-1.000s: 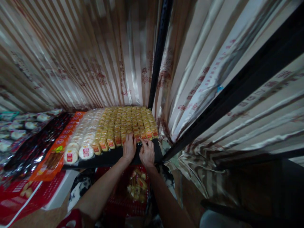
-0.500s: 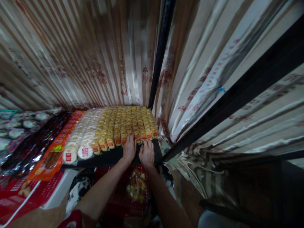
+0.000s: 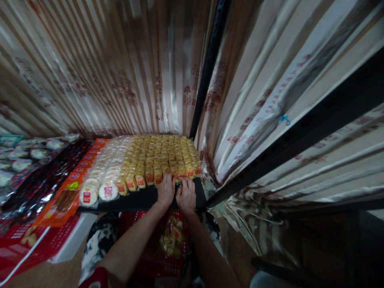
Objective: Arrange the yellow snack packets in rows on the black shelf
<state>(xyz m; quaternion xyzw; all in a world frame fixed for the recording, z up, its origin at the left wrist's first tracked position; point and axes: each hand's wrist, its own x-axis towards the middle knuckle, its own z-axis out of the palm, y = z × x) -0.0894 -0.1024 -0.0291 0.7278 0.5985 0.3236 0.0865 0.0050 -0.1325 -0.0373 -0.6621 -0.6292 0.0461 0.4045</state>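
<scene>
My left hand [image 3: 166, 191] and my right hand [image 3: 186, 195] lie side by side at the front edge of a black shelf [image 3: 135, 200]. Their fingertips press on the front row of small yellow wrapped snack packets [image 3: 159, 158], which fill the shelf in tight rows. A packet seems pinched between the two hands, but the fingers hide it. Round white wrapped cakes [image 3: 103, 176] sit in rows left of the yellow packets.
A red basket [image 3: 156, 256] with several yellow packets stands below my arms. Orange packs [image 3: 67, 188], dark packs [image 3: 36, 188] and pale wrapped goods [image 3: 18, 160] lie at left. A black upright post [image 3: 207, 68] and shiny striped curtains [image 3: 270, 100] close in the back and right.
Both hands have drawn closer together at the front row of yellow packets. The view has shifted slightly left.
</scene>
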